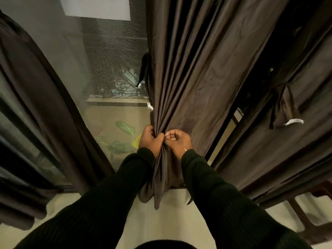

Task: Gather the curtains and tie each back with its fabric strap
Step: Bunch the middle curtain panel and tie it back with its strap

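The dark brown pleated fabric curtain (194, 72) hangs in the middle of the view, its folds drawn tight into a narrow bunch low down, at about 6 o'clock of its spread. Below the bunch its loose hem reaches the pale floor. A dark fabric strap with a white tip (143, 71) dangles along its edge at 9 o'clock. A second dark brown curtain (34, 97) hangs at far 9 o'clock, well apart. A third dark brown curtain panel (294, 108) at 3 o'clock bears another dark strap with a white tag (283, 112).
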